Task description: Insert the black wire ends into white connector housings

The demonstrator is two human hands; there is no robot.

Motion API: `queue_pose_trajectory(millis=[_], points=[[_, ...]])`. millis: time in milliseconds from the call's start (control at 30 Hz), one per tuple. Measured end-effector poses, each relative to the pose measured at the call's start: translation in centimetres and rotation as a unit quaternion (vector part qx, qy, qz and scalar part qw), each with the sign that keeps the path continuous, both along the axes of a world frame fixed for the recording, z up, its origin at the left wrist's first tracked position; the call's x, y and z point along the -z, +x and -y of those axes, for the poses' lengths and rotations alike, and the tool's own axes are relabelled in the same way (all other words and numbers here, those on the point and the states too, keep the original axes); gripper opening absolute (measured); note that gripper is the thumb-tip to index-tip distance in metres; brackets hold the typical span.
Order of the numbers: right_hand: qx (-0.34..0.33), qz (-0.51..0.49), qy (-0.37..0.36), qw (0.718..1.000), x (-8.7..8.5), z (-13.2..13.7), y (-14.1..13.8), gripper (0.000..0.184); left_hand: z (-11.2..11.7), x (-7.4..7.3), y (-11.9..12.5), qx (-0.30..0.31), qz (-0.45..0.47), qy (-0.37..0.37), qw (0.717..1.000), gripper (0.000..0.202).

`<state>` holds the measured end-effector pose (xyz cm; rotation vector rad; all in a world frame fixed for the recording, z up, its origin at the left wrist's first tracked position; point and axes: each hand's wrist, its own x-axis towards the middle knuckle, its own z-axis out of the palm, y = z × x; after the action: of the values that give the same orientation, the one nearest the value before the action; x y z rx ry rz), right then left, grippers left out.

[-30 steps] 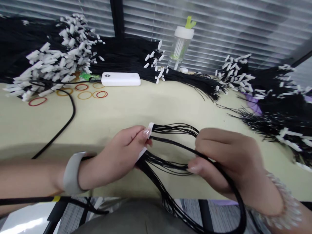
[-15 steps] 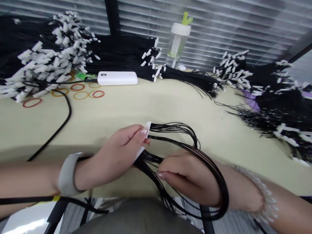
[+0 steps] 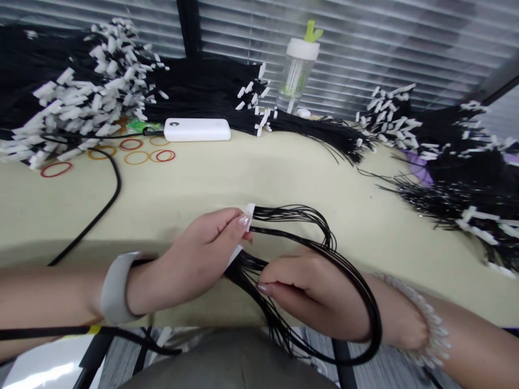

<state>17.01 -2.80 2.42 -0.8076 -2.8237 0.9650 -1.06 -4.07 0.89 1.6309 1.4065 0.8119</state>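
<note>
Main change: the right hand (image 3: 312, 300) has moved down and left since a second ago, away from the top of the wire loop and in close to the connectors. Its fingers (image 3: 284, 278) now look closed around the black wires (image 3: 247, 270) just below the lower connector, with the nail tip near the strands (exact pinch partly hidden by the fingers). The wires now sweep in a big loop past that wrist and sag off the near edge of the surface (image 3: 170, 200).

Left hand (image 3: 190, 254) hasn't shifted much: still clenched, thumb and fingers on the white connector strips (image 3: 239, 232), one end poking out above the fingertips (image 3: 243, 220), the other below. Grey wristband (image 3: 114, 289) on that wrist, beaded bracelet (image 3: 430, 329) on the other.

So the bundle is held by both hands, above the surface and close to the near edge, not lying on it.

Around it: more wire bundles with white connectors heaped at the back left (image 3: 93, 92) and right (image 3: 458, 183), a white power bank (image 3: 197, 129), loose rubber bands (image 3: 137, 157), a black cable (image 3: 115, 186), and a clear bottle (image 3: 295, 75) against the blinds (image 3: 385, 54).
</note>
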Motion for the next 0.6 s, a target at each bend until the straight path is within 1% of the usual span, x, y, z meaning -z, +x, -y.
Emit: queue_pose_trajectory(millis=[167,300,367,433,467,533,567,600], points=[[0.015,0.025,0.000,1.000,-0.1,-0.2,0.3,0.017,-0.1,-0.2,0.0,0.003,-0.002,0.004,1.000,0.032],[0.019,0.044,0.008,0.999,-0.5,-0.6,1.6,0.013,0.0,-0.3,0.0,0.006,-0.007,-0.005,1.000,0.031],[0.036,0.031,0.044,0.998,-1.0,-1.2,2.5,0.012,0.0,-0.2,0.0,0.008,-0.008,-0.012,1.000,0.031],[0.075,-0.002,0.125,0.989,-1.6,-1.9,3.4,0.011,0.0,-0.1,0.0,0.009,-0.007,-0.015,1.000,0.031],[0.107,-0.027,0.183,0.977,-1.9,-2.2,3.8,0.010,0.0,-0.1,0.0,0.010,-0.007,-0.016,1.000,0.031],[0.196,-0.088,0.287,0.934,-2.3,-2.9,4.4,0.005,0.0,0.0,-0.1,0.016,-0.008,-0.021,1.000,0.031],[0.244,-0.130,0.317,0.907,-2.4,-3.3,4.6,0.006,0.0,0.0,-0.1,0.019,-0.011,-0.022,1.000,0.031],[0.290,-0.180,0.328,0.881,-2.5,-3.6,4.7,0.009,0.0,0.0,-0.2,0.022,-0.015,-0.021,0.999,0.031]])
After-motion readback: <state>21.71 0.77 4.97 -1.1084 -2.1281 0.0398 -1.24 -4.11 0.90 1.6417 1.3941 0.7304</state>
